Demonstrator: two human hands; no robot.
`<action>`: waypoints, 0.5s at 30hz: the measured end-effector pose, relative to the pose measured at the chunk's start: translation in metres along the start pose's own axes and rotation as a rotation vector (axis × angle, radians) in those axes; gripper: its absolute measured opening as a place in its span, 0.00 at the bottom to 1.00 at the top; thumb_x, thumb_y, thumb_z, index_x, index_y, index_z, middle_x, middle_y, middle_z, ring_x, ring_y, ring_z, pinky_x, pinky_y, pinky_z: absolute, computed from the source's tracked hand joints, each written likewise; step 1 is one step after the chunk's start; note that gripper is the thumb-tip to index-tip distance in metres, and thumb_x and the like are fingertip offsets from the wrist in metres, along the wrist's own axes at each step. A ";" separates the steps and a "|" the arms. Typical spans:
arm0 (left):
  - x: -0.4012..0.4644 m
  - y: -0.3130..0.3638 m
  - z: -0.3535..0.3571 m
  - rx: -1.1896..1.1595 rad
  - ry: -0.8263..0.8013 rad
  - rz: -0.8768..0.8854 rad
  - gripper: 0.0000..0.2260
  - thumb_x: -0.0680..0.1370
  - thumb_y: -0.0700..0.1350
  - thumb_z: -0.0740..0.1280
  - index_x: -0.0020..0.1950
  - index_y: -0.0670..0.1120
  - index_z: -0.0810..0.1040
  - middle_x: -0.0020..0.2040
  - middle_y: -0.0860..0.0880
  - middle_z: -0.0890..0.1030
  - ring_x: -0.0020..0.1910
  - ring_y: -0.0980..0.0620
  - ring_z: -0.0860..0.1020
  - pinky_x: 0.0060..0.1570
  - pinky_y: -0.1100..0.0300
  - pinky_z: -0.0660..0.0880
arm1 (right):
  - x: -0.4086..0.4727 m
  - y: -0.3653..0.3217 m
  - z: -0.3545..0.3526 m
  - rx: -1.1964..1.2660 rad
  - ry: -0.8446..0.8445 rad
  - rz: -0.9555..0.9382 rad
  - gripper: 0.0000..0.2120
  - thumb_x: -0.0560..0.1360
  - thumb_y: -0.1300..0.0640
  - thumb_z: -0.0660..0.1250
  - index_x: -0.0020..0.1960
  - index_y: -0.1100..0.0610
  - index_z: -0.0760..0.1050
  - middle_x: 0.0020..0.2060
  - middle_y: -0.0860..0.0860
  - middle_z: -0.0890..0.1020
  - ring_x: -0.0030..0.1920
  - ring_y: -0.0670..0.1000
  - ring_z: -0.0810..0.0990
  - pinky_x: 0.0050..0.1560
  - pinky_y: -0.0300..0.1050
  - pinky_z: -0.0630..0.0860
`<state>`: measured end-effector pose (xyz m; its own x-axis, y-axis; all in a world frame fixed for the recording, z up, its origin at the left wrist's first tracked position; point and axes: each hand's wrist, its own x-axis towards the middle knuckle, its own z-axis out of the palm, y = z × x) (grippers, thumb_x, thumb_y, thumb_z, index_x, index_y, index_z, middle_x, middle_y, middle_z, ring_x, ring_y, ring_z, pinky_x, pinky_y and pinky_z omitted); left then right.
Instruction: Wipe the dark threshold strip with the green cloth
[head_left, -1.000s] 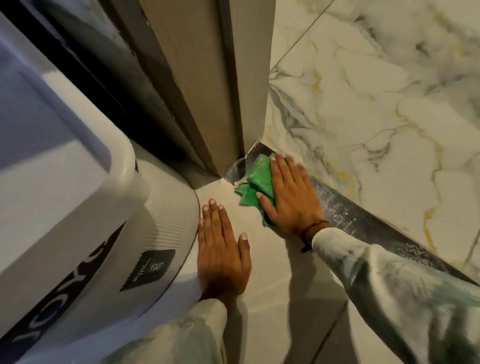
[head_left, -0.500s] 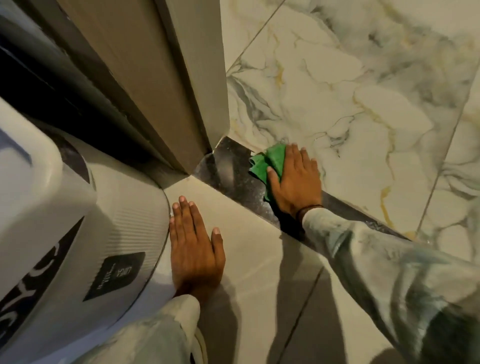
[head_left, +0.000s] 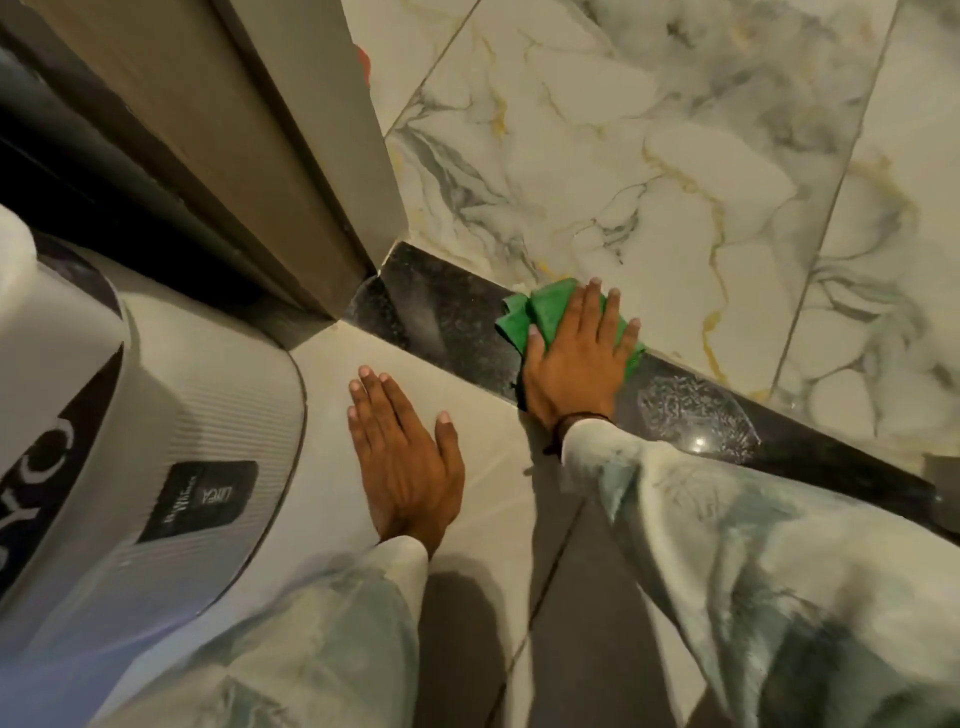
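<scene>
A tiled floor seen from above: pale plain tile (head_left: 498, 483) on the near side, veined marble tile (head_left: 649, 171) on the far side, and a dark strip (head_left: 447, 317) running diagonally between the two, from the foot of a door frame (head_left: 332, 171) down toward the lower right

The right hand (head_left: 574, 364) lies palm down on the strip with its fingers (head_left: 589, 306) spread and stretched flat, not curled; they press the green cloth (head_left: 540, 312) against the strip rather than clutch it. The cloth is bunched under the fingers and palm, and folds of it stick out past the thumb toward the door frame, with a corner showing beyond the little finger. The fingertips reach the edge where the strip meets the marble tile. A dark band sits at the wrist, above a pale mottled sleeve (head_left: 727, 535)

Behind the wrist, along the strip toward the lower right, a patch of whitish streaks (head_left: 691, 410) shows on the dark surface. Ahead of the thumb, toward the door frame, the strip looks dull and dusty

The left hand (head_left: 405, 462) rests flat on the pale tile, fingers together and straight, thumb out to the side, holding nothing. It is well apart from the cloth and just short of the strip. Beside its little finger stands a curved grey ribbed appliance (head_left: 197, 415) with a dark label (head_left: 200, 499); the lettering is too blurred to read
</scene>
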<state>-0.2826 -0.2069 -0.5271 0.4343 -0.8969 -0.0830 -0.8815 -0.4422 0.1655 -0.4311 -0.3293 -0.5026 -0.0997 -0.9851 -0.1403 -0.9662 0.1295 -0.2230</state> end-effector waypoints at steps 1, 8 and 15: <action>-0.001 0.002 0.001 0.013 0.006 -0.001 0.36 0.85 0.59 0.48 0.85 0.36 0.50 0.86 0.35 0.51 0.85 0.35 0.52 0.84 0.44 0.47 | -0.009 -0.008 0.002 -0.014 -0.003 -0.069 0.37 0.80 0.40 0.52 0.82 0.60 0.53 0.82 0.57 0.56 0.83 0.60 0.51 0.80 0.65 0.46; -0.002 0.000 0.001 0.032 0.027 0.017 0.36 0.85 0.61 0.48 0.85 0.37 0.51 0.86 0.35 0.53 0.85 0.34 0.55 0.83 0.42 0.50 | -0.070 0.141 -0.029 -0.129 -0.039 -0.157 0.35 0.82 0.40 0.49 0.83 0.57 0.48 0.83 0.54 0.51 0.83 0.56 0.47 0.82 0.60 0.48; -0.001 -0.002 0.003 0.029 0.048 0.035 0.37 0.84 0.58 0.52 0.85 0.35 0.50 0.85 0.33 0.53 0.84 0.32 0.54 0.83 0.39 0.51 | -0.035 0.064 -0.005 -0.069 0.023 0.004 0.36 0.81 0.40 0.49 0.82 0.59 0.51 0.83 0.55 0.54 0.83 0.58 0.50 0.81 0.64 0.46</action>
<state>-0.2820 -0.2051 -0.5308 0.4106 -0.9113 -0.0304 -0.9011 -0.4107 0.1391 -0.4906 -0.2867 -0.5069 -0.1082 -0.9870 -0.1185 -0.9799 0.1260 -0.1549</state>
